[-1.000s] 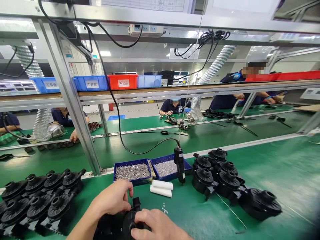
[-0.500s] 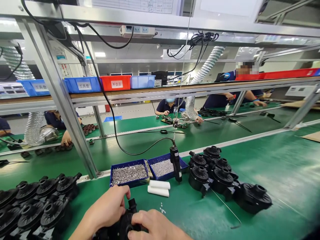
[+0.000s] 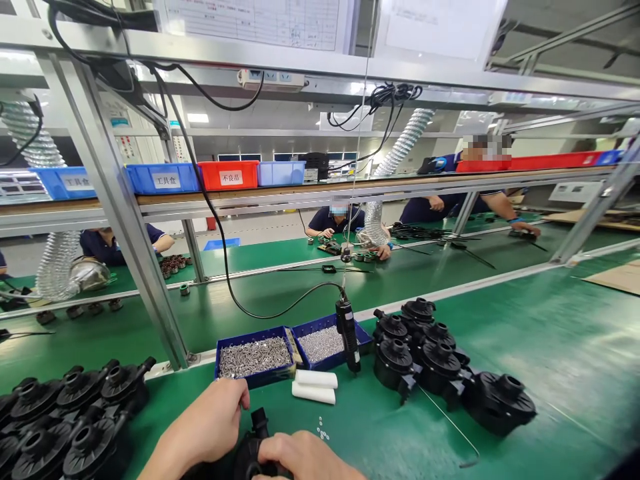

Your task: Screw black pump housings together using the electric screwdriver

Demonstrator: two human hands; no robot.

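At the bottom centre a black pump housing [image 3: 257, 427] with an upright spout is partly cut off by the frame edge. My right hand [image 3: 307, 457] grips it from the right, fingers bent over its top. My left hand [image 3: 207, 423] is beside it on the left, its fingers curled downward; their tips and anything in them are hidden. Just beyond lie two white rolls [image 3: 315, 388] and several tiny white rings [image 3: 321, 430]. A blue tray of screws [image 3: 256, 357] and a blue tray of small metal parts [image 3: 320, 343] stand behind, with a black electric screwdriver [image 3: 349, 337] hanging over the second.
Several black pump housings stand at the left [image 3: 95, 440] and more at the right [image 3: 443, 353]. A thin bent rod [image 3: 453, 427] lies by the right group. A metal post [image 3: 143, 260] rises on the left. Coworkers sit across the green bench [image 3: 280, 293].
The view has tilted slightly upward, so the hands and housing sit lower in the picture. My left hand's fingertips have gone out of sight. Across the bench, a coworker's hand at the left has lifted.
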